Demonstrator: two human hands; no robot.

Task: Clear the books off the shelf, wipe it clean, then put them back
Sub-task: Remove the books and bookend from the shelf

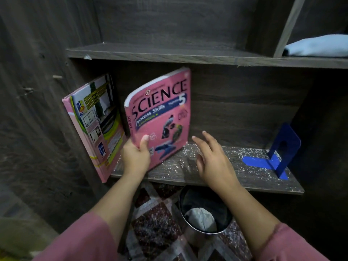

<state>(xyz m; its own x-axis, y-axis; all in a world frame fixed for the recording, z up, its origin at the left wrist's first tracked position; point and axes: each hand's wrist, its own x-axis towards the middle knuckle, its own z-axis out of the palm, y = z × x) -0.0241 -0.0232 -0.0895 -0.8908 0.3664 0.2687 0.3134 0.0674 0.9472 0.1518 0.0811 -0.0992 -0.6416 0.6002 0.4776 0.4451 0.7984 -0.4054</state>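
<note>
Left hand (135, 157) is gripping the pink science book (162, 113) at its lower spine corner, thumb pressing on the front cover and the fingers curling behind, so the book is standing nearly upright with its bottom edge just at the shelf (235, 166). Holding it low at the spine is likely giving one hand enough control to tip or lift it without the pages fanning open. Right hand (212, 161) is hovering just to the right of that book, holding nothing, fingers spreading wide and reaching toward the cover's free edge, probably getting ready to steady or take the book. To the left of the gripping hand, a second book (94, 125) is leaning against the side wall of the cabinet, its lower corner jutting past the shelf's front edge. Well off to the right of the empty hand, a blue bookend (282, 147) is standing on the board with nothing resting against it. White specks (190, 157) are covering the board under and around both hands, so the wiping is evidently not done yet and this looks like the clearing stage, with two books left to take away. Below the hands a bin (179, 202) is sitting on the floor, perhaps to catch the sweepings, and up to the right a folded pale blue cloth (318, 46) is lying in a higher compartment.
</note>
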